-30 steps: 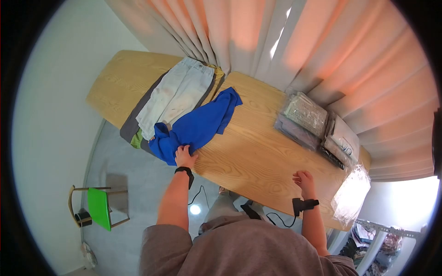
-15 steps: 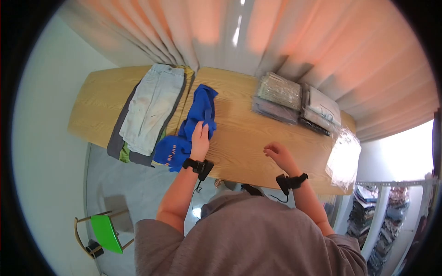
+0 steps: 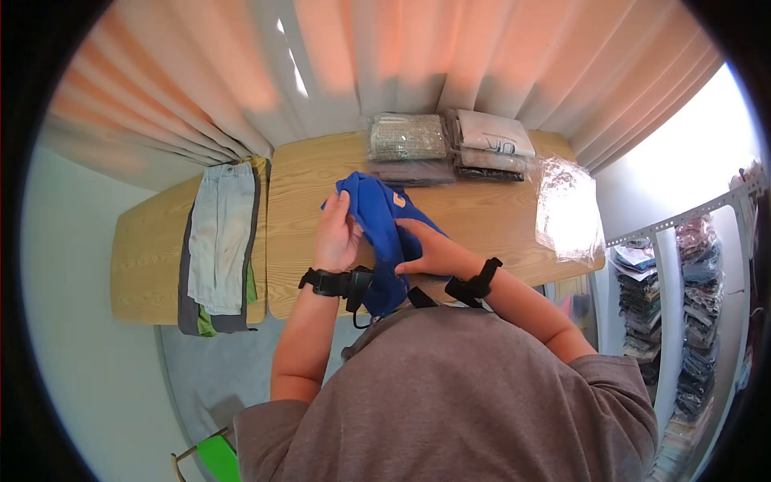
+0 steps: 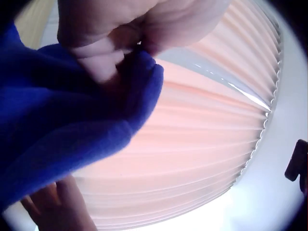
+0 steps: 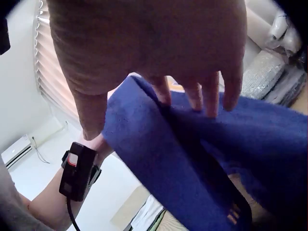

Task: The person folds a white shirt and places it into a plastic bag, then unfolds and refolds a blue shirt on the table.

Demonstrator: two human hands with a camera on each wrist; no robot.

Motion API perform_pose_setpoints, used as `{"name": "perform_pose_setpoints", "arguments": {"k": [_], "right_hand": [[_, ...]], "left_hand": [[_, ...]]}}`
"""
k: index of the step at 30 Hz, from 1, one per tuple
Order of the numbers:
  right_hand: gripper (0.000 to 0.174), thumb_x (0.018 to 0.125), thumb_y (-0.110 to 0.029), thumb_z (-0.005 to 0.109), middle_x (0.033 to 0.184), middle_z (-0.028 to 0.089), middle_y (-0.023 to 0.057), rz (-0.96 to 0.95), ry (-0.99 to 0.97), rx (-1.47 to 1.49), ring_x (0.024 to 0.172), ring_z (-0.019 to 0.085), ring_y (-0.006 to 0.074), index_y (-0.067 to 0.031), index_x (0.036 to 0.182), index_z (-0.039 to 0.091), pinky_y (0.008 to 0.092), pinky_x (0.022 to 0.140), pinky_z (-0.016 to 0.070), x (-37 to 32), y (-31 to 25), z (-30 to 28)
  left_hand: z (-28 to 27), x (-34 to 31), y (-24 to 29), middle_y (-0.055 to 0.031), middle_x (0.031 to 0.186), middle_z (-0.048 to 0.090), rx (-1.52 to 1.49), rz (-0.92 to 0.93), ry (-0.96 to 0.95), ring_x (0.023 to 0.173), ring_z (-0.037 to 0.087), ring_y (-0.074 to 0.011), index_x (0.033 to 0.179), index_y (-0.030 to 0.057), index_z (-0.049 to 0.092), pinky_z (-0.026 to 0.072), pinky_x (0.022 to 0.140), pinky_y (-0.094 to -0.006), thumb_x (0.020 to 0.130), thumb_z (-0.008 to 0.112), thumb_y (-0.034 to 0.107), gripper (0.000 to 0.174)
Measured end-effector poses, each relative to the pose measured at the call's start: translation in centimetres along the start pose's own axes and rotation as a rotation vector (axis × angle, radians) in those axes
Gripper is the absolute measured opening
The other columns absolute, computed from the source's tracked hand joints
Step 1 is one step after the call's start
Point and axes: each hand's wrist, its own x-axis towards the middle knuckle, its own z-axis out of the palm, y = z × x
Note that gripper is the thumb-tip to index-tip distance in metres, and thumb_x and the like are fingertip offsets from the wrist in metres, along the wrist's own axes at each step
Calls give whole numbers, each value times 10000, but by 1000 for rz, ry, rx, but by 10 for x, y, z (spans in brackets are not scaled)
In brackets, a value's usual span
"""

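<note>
A blue garment (image 3: pixel 371 210) with orange lettering is held up over the table's front edge, hanging down toward the person's body. My left hand (image 3: pixel 336 238) pinches its upper left part. In the left wrist view the thumb and fingers of that hand (image 4: pixel 108 36) close on a folded edge of the blue cloth (image 4: pixel 53 110). From the right, my right hand (image 3: pixel 438 251) reaches to the garment's middle. Its fingers (image 5: pixel 209 96) lie spread against the cloth (image 5: pixel 144 130) in the right wrist view, the thumb apart from them.
Light-coloured trousers (image 3: pixel 221 241) lie on darker clothes on the left table section. Plastic-wrapped garment packs (image 3: pixel 408 138) (image 3: pixel 491 135) are stacked at the back. Clear plastic bags (image 3: pixel 569 209) lie at the table's right end. Beyond stands a rack of folded clothes (image 3: pixel 697 321); a green chair (image 3: pixel 218 459) is lower left.
The left hand has lifted the blue garment off the clothes pile and carried it right, in front of the body. The right hand has moved left to the garment. The head view has turned right.
</note>
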Motion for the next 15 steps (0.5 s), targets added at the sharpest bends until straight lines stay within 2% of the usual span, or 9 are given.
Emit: {"name": "perform_pose_setpoints", "arguments": {"k": [4,5,6,7,9,11,12,14,15], "right_hand": [[881,647,-391,776,1319,416,218,106,81,-257,1208,429,342,47,1295,371,377,999,363,-1,4,7],[878,644,-407,769,1309,422,228,114,115,-344,1194,436,358,58,1280,382,377,980,379,-1,9,8],[878,644,-407,769,1309,422,228,120,121,-341,1194,436,358,58,1280,382,377,980,379,-1,11,8],[776,683,-388,734,1263,464,211,178,119,-339,1140,476,354,32,1255,420,394,936,407,-1,11,9],[675,723,-369,698,1218,507,194,239,119,-336,1087,515,351,6,1231,459,411,892,435,0,24,9],[408,808,-255,599,1043,589,173,139,175,-311,993,555,350,-20,1133,527,415,836,458,4,52,9],[408,808,-255,599,1043,589,173,141,177,-310,993,555,350,-20,1133,527,415,836,458,5,53,1],[243,836,-145,522,906,608,178,413,429,-153,921,570,364,-27,1045,560,397,815,457,9,45,-23],[206,846,-126,506,870,603,181,375,560,-25,867,577,345,-20,1016,554,379,789,453,11,43,-38]], "left_hand": [[17,7,-14,34,779,549,-146,-29,-51,675,554,-75,1102,97,494,510,671,-257,969,425,164,164],[16,10,-17,34,779,549,-143,-37,-55,675,554,-75,1102,97,494,510,671,-257,969,425,164,164],[13,14,-19,-9,920,575,-182,-15,-97,794,579,-110,1134,72,477,508,750,-282,969,419,158,195],[10,16,-20,-53,1060,602,-223,7,-138,914,605,-145,1166,48,461,506,830,-308,969,413,153,228],[5,20,-20,-50,1073,597,-231,11,-164,936,600,-147,1170,49,458,501,844,-312,969,415,153,231],[8,19,-15,-46,1085,592,-239,20,-190,958,595,-148,1175,51,454,495,858,-316,968,416,154,234],[15,16,-7,-49,1097,587,-164,70,-139,970,592,-150,1180,46,450,491,866,-315,967,416,150,239],[18,13,7,-60,1094,592,-38,138,-55,977,592,-149,1134,42,471,482,877,-306,958,438,134,201],[12,15,10,-60,1094,592,-36,134,-54,977,592,-149,1134,42,471,482,877,-306,958,438,134,201]]}}
